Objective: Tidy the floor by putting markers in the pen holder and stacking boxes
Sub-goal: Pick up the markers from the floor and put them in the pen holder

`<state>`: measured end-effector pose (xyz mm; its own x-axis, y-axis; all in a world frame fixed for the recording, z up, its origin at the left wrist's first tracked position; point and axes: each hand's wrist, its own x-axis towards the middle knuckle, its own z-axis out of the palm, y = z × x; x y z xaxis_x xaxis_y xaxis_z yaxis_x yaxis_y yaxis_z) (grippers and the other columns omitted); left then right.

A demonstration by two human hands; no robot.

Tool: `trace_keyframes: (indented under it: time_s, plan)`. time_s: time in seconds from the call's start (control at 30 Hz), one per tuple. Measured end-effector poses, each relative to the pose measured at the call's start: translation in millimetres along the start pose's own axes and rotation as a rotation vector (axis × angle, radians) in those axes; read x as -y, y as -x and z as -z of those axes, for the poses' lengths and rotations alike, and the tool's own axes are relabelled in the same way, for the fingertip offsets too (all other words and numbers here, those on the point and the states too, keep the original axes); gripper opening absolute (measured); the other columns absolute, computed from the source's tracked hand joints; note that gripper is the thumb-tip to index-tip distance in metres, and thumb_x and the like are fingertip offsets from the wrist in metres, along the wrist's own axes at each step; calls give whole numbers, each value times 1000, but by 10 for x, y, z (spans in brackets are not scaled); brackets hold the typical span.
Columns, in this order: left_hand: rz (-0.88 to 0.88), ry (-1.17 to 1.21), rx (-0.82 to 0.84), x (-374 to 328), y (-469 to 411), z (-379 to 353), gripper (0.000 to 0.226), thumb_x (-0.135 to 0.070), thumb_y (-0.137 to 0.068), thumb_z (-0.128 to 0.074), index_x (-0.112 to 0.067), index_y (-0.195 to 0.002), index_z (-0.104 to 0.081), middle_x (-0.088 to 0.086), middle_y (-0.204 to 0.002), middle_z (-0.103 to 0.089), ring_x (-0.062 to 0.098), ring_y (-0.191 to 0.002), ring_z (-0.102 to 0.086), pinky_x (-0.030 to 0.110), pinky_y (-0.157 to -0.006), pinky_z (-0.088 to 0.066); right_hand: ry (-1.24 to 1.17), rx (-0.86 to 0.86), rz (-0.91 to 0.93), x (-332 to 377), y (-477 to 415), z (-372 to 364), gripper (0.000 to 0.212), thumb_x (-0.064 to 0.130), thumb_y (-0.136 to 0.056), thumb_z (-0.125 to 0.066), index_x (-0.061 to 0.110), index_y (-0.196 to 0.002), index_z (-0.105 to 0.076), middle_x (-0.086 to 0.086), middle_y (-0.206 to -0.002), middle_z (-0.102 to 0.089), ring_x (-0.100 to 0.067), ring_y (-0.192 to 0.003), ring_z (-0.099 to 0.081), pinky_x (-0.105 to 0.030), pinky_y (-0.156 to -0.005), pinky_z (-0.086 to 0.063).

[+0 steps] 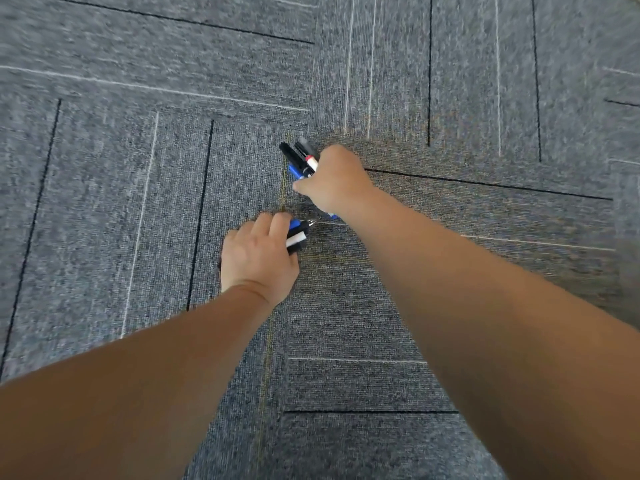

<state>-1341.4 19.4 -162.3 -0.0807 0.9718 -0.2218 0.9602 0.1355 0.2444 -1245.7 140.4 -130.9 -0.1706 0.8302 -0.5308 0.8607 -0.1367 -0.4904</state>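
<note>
Head view: right hand [334, 178] grip clamped on black-and-blue plastic marker bundle [302, 160]; left hand [258, 258] likewise on blue-white-black marker bunch [296, 238].

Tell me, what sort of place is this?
Probably an office or classroom floor: grey carpet tiles with thin black and white lines cover it, and the left hand and right hand each grip black, blue and white marker pens.
</note>
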Motion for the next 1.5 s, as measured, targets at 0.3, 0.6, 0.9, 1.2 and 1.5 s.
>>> trace_keyframes:
  time_s: [0.3,0.6,0.9,1.2,1.5]
  plan:
    - [-25,8,-40,-3,2,-26,39,-21,-83,-60,-10,-120,-54,10,-104,-64,32,-90,-60,42,-79,-44,-144,-59,-133,-423,387,127,20,20,-90,-57,13,-74,-48,-6,-69,-59,-22,-58,-60,-29,-53,-53]
    - [23,-76,109,-99,-10,185,32,-23,-91,-52,-11,-120,-45,6,-87,-58,24,-71,-53,33,-60,-42,-383,-161,-204,-598,1478,152,15,30,-94,-57,16,-95,-53,0,-70,-55,-12,-53,-49,-24,-48,-43]
    - [177,261,410,-173,131,1505,34,-39,-96,-47,-6,-92,-54,2,-63,-45,13,-49,-41,22,-40,-30,-560,-156,-363,-82,2375,308,33,38,-93,-56,11,-75,-53,-1,-53,-46,-15,-44,-42,-27,-50,-41]
    - [397,670,398,525,1029,3204,31,-23,-83,-66,-7,-61,-51,7,-47,-52,20,-40,-49,25,-48,-43,-477,-137,-130,1490,3041,868,42,35,-91,-61,12,-61,-43,-5,-53,-43,-21,-46,-42,-31,-53,-38]
    - [803,771,146,1223,2400,4870,38,-22,-86,-51,3,-113,-61,16,-87,-59,28,-76,-58,32,-65,-44,-607,232,-21,3492,4109,917,28,24,-93,-61,9,-72,-51,-10,-56,-55,-13,-33,-50,-25,-44,-45]
